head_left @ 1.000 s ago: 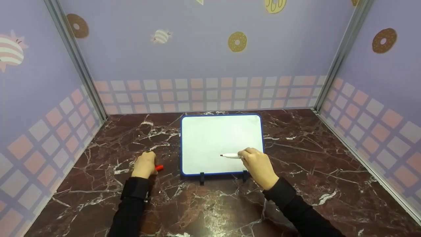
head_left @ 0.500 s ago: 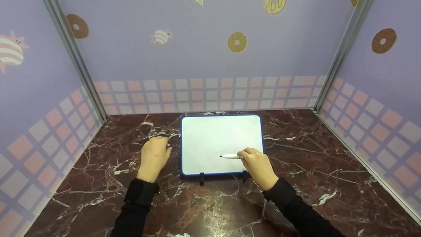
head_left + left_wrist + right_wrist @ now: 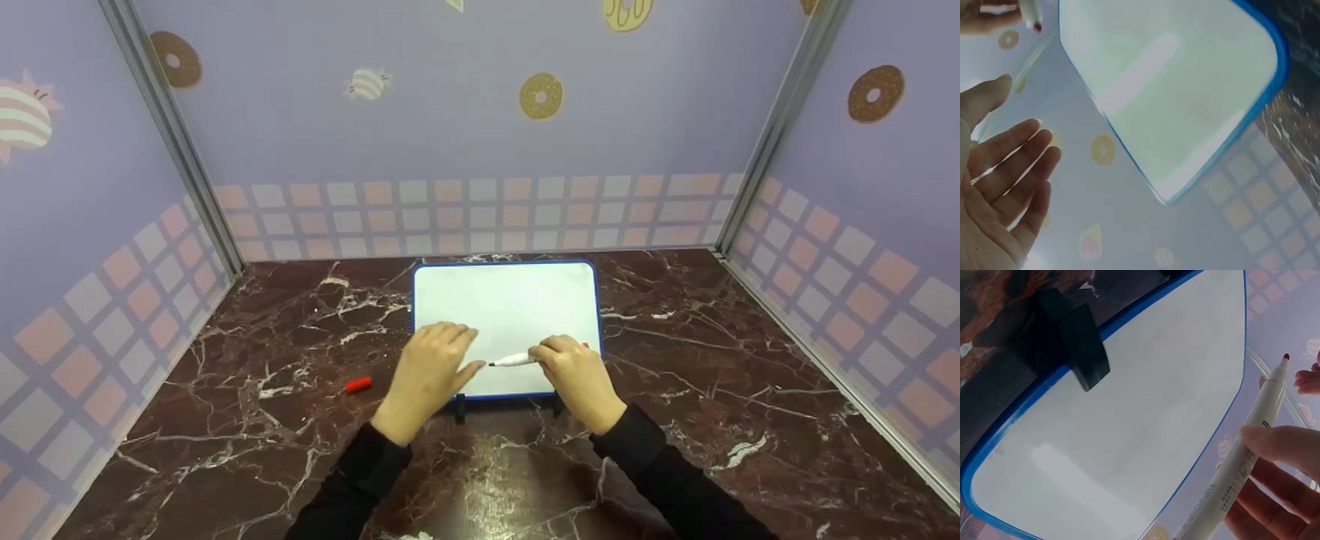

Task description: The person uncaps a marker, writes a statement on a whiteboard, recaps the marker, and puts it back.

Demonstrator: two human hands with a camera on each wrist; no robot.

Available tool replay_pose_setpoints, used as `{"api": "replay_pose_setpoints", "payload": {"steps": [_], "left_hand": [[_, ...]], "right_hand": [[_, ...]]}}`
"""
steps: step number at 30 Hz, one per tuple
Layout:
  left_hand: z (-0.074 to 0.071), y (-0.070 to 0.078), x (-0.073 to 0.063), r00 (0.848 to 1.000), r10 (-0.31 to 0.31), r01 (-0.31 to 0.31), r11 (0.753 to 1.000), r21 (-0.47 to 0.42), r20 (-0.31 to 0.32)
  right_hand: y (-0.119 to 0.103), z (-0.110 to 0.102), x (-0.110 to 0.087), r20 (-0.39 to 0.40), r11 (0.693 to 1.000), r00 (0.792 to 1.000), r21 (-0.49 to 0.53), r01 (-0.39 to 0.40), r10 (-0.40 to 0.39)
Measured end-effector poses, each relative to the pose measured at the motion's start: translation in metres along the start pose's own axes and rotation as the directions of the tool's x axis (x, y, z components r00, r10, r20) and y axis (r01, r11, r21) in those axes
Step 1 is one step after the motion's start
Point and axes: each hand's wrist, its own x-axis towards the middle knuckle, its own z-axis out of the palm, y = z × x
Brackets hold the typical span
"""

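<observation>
My right hand (image 3: pixel 574 379) pinches a white marker (image 3: pixel 1241 455) between thumb and fingers, its dark red tip (image 3: pixel 1286 357) bare and pointing left in the head view. Just left of that tip is my left hand (image 3: pixel 427 371), holding nothing, thumb apart from the loosely bent fingers (image 3: pixel 1022 152). Both hands are in front of a whiteboard (image 3: pixel 510 300) with a blue frame, and the left one overlaps its lower left corner. A red marker cap (image 3: pixel 358 385) lies on the table, left of the left hand.
Black stand feet (image 3: pixel 460 409) hold the whiteboard's lower edge; one foot (image 3: pixel 1086 346) shows large in the right wrist view. The dark red marbled table (image 3: pixel 262 450) is enclosed by lilac walls (image 3: pixel 450 135) printed with doughnuts and checks.
My left hand has left the red cap on the table, lifted, and moved right to near the marker's tip, its fingers opening. The right hand and marker have shifted slightly left.
</observation>
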Motion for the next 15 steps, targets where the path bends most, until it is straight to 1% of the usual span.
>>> {"api": "replay_pose_setpoints", "payload": {"steps": [3, 5, 8, 15], "left_hand": [[0.008, 0.010, -0.001, 0.998, 0.056, -0.055, 0.998, 0.019, -0.038], [0.013, 0.015, -0.002, 0.996, 0.079, -0.077, 0.997, 0.030, -0.047], [0.019, 0.021, -0.003, 0.994, 0.097, -0.096, 0.995, 0.033, -0.045], [0.028, 0.032, -0.007, 0.993, 0.119, -0.117, 0.991, 0.056, -0.019]], "right_hand": [[-0.004, 0.000, 0.002, -0.025, 0.999, 0.999, -0.017, 0.038, -0.039], [-0.006, 0.000, 0.003, -0.041, 0.998, 0.997, -0.026, 0.061, -0.062], [-0.010, 0.000, 0.004, -0.049, 0.995, 0.994, -0.031, 0.092, -0.093], [-0.016, 0.002, 0.002, -0.028, 0.987, 0.987, -0.034, 0.154, -0.155]]}}
